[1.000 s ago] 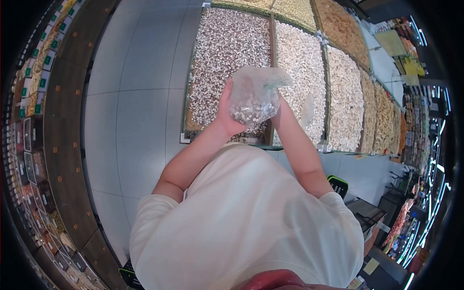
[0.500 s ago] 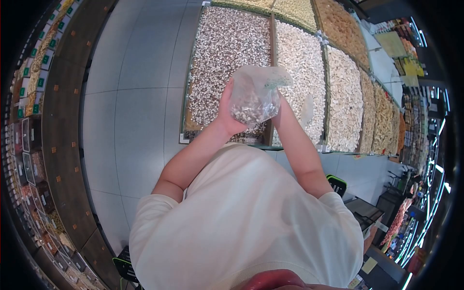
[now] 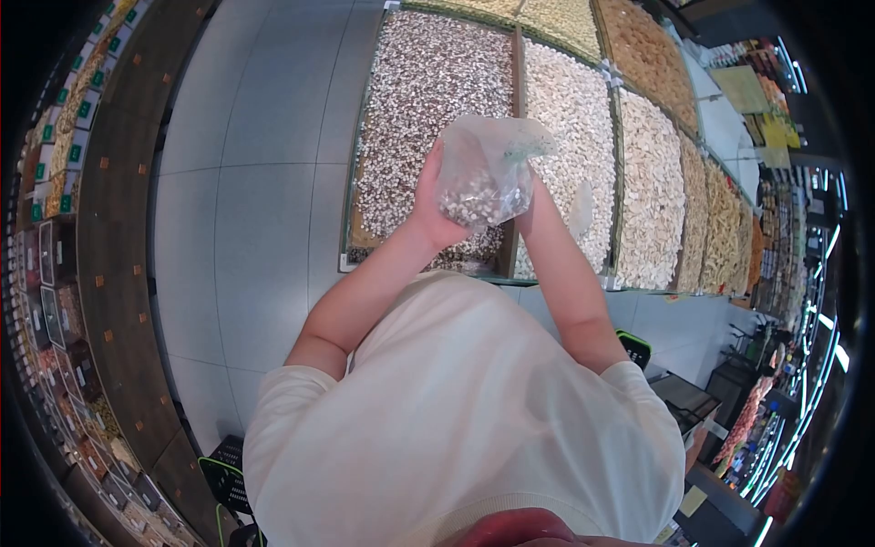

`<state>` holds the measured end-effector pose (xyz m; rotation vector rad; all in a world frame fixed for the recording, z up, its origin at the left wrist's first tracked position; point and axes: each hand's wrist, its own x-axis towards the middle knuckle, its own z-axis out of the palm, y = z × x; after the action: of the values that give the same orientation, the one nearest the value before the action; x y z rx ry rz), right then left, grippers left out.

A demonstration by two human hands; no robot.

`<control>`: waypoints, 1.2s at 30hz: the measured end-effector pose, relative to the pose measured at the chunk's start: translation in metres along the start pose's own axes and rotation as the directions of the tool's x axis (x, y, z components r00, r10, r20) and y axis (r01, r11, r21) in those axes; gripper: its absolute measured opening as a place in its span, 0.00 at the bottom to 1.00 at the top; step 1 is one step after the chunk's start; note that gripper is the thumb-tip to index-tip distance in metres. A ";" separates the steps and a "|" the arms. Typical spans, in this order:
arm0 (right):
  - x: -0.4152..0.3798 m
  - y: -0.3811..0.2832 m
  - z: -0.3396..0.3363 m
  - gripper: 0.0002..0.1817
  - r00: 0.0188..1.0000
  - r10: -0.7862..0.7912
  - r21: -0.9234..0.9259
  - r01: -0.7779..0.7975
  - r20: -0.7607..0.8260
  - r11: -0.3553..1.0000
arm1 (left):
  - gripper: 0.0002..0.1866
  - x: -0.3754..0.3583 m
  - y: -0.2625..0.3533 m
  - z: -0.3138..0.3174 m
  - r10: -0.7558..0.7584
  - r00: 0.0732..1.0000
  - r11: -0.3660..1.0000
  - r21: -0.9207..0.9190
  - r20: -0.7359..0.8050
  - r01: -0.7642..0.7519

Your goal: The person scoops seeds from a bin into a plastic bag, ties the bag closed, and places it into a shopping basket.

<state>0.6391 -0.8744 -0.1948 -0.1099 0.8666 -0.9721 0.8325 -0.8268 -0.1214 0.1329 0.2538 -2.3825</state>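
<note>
A clear plastic bag (image 3: 483,178) with faint green print near its top is held up between both my hands. Small white-and-brown pieces lie in its bottom. My left hand (image 3: 432,205) grips the bag's left side and lower edge, with some fingers hidden behind it. On the other side my right hand (image 3: 534,196) holds the bag's right edge, mostly covered by the plastic. Below the bag is a wide bin of similar white-and-brown pieces (image 3: 428,91). Right of its wooden divider (image 3: 518,82) lies a bin of white pieces (image 3: 570,109).
A translucent flat piece (image 3: 581,210) rests on the white pieces. Further right come bins of pale slices (image 3: 652,191) and brown dried goods (image 3: 647,59). Grey tiled floor (image 3: 264,182) separates the bins from a dark wooden shelf (image 3: 123,228) at left. Dark green-edged objects (image 3: 223,483) stand behind me.
The bag has risen slightly and shifted a little right in both hands. The pieces inside it show more plainly now. Both hands keep their hold.
</note>
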 end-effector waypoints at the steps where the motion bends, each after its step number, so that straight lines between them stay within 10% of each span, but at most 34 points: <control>1: 0.002 -0.001 0.001 0.22 1.000 0.001 -0.001 -0.001 -0.002 1.000 | 0.41 0.001 0.001 0.000 -0.011 1.000 1.000 -0.023 0.008 0.011; 36: -0.024 0.015 0.022 0.24 0.997 -0.054 -0.004 0.054 -0.046 0.999 | 0.41 -0.004 -0.002 -0.012 -0.043 0.999 0.999 -0.009 0.025 0.043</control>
<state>0.6581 -0.8538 -0.1728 -0.1139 0.9116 -1.0271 0.8340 -0.8205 -0.1320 0.0947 0.2593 -2.4235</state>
